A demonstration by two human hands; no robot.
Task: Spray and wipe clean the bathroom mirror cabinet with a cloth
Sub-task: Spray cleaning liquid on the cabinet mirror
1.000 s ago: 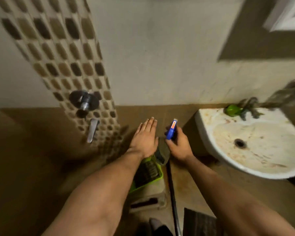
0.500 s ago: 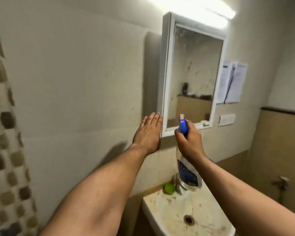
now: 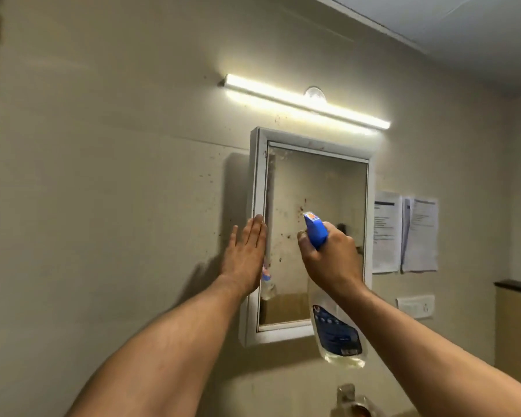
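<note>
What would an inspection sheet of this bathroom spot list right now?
Surface: mirror marked with brown specks and streaks.
Job's things: mirror cabinet, white frame, on the wall; spray bottle, blue head toward the glass; no cloth in view.
Clutter: nothing seen.
Hands: left hand flat, fingers straight, at the cabinet's left edge; right hand grips the spray bottle.
Cables: nothing seen.
Surroundings: lit tube light above; papers and switch plate to the right; tap below.

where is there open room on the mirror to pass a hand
The upper mirror glass, below the top of the frame, is open. Crowded lower down: left hand at the frame's left edge, right hand holding the spray bottle mid-glass.
</note>
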